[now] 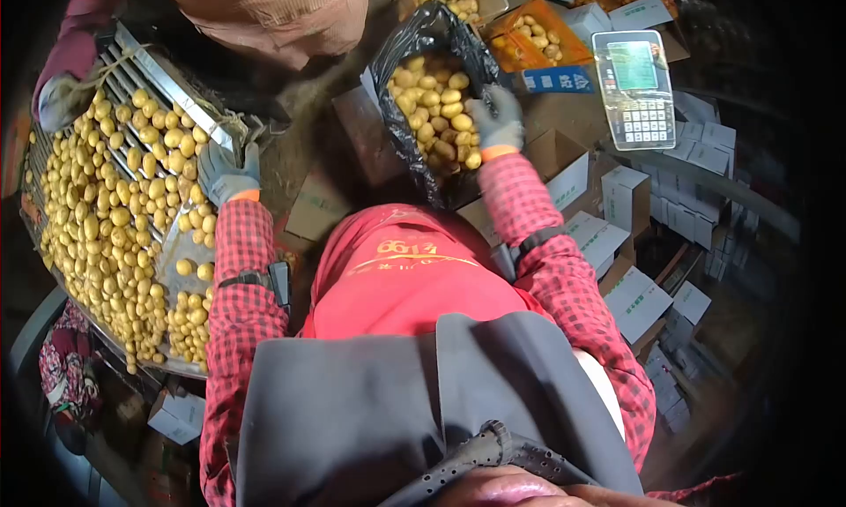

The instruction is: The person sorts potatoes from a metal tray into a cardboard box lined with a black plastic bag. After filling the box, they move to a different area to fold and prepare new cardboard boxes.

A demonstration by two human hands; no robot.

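My left hand (227, 172), in a grey glove with an orange cuff, is at the right edge of a slatted metal sorting table (182, 91). Its thumb and fingers are apart, next to loose yellow potatoes (106, 207). My right hand (498, 119), gloved alike, is at the right rim of a black plastic bag (480, 55). Its fingers curl over the rim, close to the potatoes (429, 110) that fill the bag. The bag stands open in front of me, and its lower part is hidden.
A scale display with keypad (634, 93) stands at the right. White cartons (630, 302) are stacked below it. An orange-lined box (507, 53) of potatoes lies behind the bag. Another person's gloved hand (62, 101) is at the table's far left. A large woven sack (273, 9) hangs above.
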